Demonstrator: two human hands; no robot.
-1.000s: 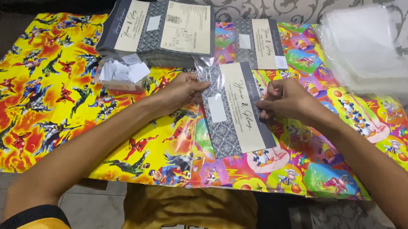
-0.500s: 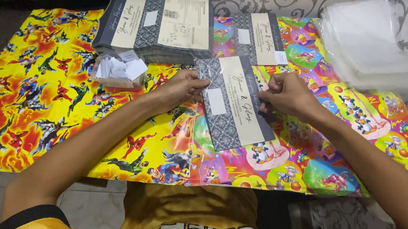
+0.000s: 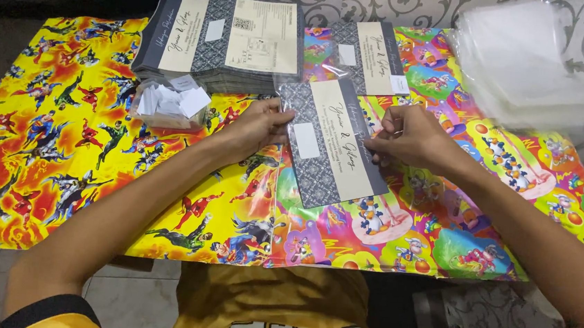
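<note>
A grey patterned card with a cream panel lies inside a clear plastic sleeve on the table, tilted with its top to the left. My left hand pinches the sleeve's upper left edge. My right hand grips the card's right edge, fingers curled on it. A small white label is stuck on the card's grey part.
A stack of the same cards stands at the back, one sleeved card beside it. A small box of white labels sits left of my hands. Clear plastic sleeves are piled at the back right. Colourful cartoon paper covers the table.
The card and both hands have shifted slightly down and right on the table. The grip on each edge is the same.
</note>
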